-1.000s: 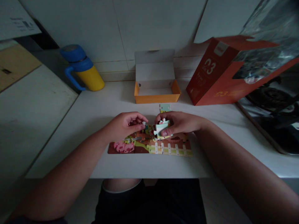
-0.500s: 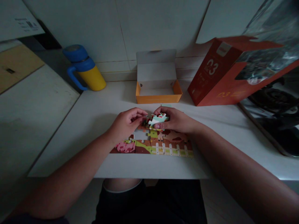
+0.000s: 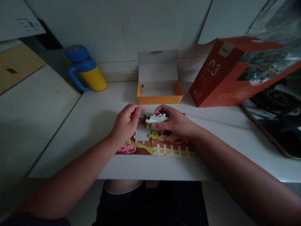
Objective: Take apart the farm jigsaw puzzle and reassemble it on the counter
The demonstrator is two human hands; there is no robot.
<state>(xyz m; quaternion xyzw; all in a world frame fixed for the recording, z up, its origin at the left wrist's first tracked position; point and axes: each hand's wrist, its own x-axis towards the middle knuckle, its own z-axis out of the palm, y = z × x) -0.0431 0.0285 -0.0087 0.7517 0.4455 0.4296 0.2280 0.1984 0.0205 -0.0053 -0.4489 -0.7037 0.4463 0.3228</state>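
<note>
My right hand (image 3: 172, 119) grips a small stack of jigsaw puzzle pieces (image 3: 156, 118), mint green, white and red, between thumb and fingers. Just left of the stack is my left hand (image 3: 127, 121), its thumb and index finger pinched together; whether a piece is between them I cannot make out. Under both hands lies a partly assembled jigsaw puzzle (image 3: 174, 150), showing a white fence, brown ground and a pink animal. A bare gap shows in its middle left, and its upper part is mostly hidden by my hands.
An orange box (image 3: 160, 99) stands behind the hands, lid raised. A blue and yellow flask (image 3: 92, 77) is at back left. On the right are a large red box (image 3: 217, 84) with plastic over it and a black stove (image 3: 279, 116). The white counter (image 3: 150, 168) ends near my lap.
My left hand has drawn slightly up and away from the stack, its thumb now raised against the index finger. The stack in my right hand has tilted and shifted a little left.
</note>
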